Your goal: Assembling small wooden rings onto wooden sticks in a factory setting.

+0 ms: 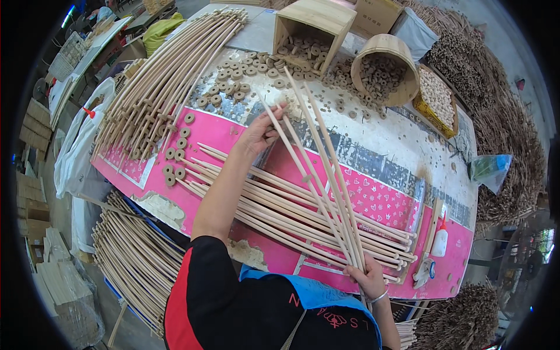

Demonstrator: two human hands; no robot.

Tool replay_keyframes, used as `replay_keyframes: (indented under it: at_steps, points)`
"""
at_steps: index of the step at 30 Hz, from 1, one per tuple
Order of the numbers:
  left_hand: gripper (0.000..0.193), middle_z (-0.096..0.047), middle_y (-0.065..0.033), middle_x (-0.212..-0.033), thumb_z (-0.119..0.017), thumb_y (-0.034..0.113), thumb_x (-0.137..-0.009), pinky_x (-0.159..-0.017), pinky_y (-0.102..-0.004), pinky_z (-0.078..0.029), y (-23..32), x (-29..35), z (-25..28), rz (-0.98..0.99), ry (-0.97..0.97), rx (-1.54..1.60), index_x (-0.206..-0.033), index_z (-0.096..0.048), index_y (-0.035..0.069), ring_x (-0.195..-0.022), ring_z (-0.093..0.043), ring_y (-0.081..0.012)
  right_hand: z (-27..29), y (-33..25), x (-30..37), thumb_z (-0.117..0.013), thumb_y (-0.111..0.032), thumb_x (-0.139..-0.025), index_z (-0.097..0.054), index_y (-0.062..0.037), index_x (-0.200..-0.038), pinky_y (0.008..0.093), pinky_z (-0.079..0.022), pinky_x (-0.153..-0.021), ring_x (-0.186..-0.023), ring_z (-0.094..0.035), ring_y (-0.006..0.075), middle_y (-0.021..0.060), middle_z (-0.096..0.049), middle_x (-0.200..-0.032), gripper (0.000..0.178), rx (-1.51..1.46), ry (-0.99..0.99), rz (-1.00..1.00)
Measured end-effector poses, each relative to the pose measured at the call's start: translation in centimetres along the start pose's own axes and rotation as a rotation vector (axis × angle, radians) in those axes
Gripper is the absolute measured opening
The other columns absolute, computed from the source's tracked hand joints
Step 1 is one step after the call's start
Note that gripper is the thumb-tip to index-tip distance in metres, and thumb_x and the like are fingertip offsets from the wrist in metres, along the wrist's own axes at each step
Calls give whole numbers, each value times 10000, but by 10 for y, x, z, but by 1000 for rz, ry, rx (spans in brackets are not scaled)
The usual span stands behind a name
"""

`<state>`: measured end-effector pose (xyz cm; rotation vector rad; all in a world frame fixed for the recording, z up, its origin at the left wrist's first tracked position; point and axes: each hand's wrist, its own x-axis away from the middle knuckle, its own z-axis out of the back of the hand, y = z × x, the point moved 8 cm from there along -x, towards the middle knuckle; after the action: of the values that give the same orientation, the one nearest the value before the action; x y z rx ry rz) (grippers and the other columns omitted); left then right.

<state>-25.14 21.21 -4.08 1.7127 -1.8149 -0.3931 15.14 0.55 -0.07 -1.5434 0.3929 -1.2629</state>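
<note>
My right hand point(368, 279) is closed round the lower ends of several long pale wooden rods point(351, 245), which fan apart upward over the table. My left hand point(261, 131) has its fingers curled round one or two of these rods near their upper ends. A small wooden ring point(307, 178) sits partway along one held rod. Beneath them, more wooden rods point(280, 199) with rounded knob ends lie slantwise on the pink table cover point(373, 195). Loose wooden rings point(180, 142) rest left of my left forearm.
Rings spill from a wooden box point(347, 20) and a wooden tub point(410, 44) at the back. A yellow-edged box point(448, 129) holds small pale pieces. Ringed rods point(175, 64) are heaped far left. A glue bottle point(439, 240) and glove point(422, 274) lie right.
</note>
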Motion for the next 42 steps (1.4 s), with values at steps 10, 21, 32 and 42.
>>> replay_keyframes:
  at_steps: [10, 21, 32, 42]
  points:
    - [442, -590, 5, -940, -597, 284, -977, -424, -139, -288, -22, 16, -35, 65, 55, -207, -1370, -509, 104, -614, -474, -17, -2, -51, -21, -621, -91, -912, -547, 1, -1123, 187, -417, -513, -572, -516, 45, 55, -664, -801, 241, -184, 82, 93]
    - [359, -549, -17, -792, -506, 331, -1020, -398, -168, -267, 10, -16, -29, -47, -22, -92, -1218, -623, 56, -560, -434, -45, -19, -20, -7, -611, -81, -908, -551, -2, -1119, 200, -438, -537, -585, -531, 63, 67, -668, -807, 233, -159, -30, 9]
    - [397, -621, -28, -842, -503, 373, -1018, -392, -161, -293, 5, 14, -36, -78, 98, -35, -1243, -601, 61, -499, -395, -33, -23, -29, -8, -593, -92, -923, -535, 4, -1178, 195, -414, -515, -571, -498, 48, 42, -638, -785, 279, -165, -108, 18]
    - [424, -619, -17, -824, -517, 452, -993, -389, -167, -301, -6, 26, -26, -105, 143, 0, -1219, -609, 106, -482, -395, -32, -33, -31, -8, -575, -110, -945, -526, -12, -1086, 193, -404, -489, -544, -505, 61, 33, -592, -741, 178, -220, -178, -9]
